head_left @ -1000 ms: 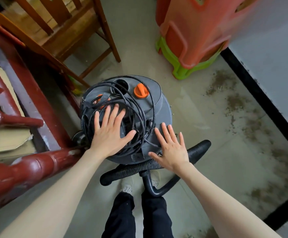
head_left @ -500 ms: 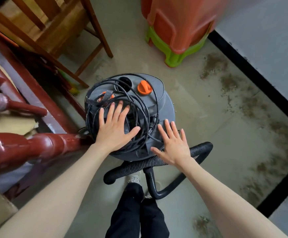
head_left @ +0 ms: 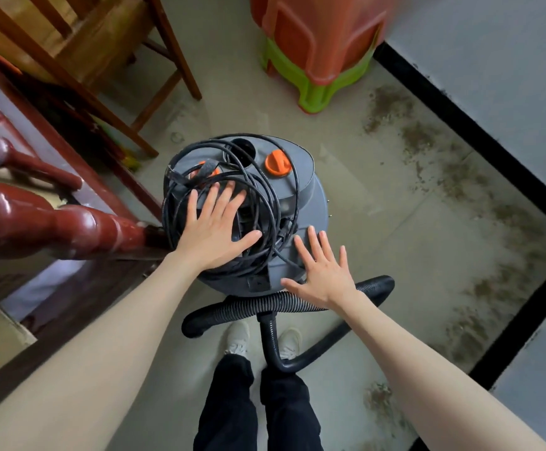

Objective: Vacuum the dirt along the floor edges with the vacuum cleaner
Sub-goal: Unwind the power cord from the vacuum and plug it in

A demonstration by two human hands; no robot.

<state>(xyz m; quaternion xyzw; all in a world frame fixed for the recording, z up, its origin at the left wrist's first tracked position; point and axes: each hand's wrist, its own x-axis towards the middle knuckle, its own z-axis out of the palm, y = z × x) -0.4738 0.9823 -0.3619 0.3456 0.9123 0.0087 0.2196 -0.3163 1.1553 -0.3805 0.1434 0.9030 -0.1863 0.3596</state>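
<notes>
Both hands flat, fingers spread, left hand (head_left: 212, 227) on cable (head_left: 266, 203), right hand (head_left: 322, 273) seemingly on vacuum cleaner (head_left: 301, 190), base hidden.

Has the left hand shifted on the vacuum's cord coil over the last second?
No. The left hand stays flat on the coiled cord, its fingertips equally short of the orange knob; only the camera moved.

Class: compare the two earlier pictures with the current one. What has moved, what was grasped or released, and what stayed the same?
Hardly anything changed. The view shifts, so the stacked stools and the dirt sit differently in frame. Nothing was grasped or released. The left hand stays flat on the coiled cord atop the vacuum cleaner; the right hand stays open at its near edge, above the hose.
</notes>
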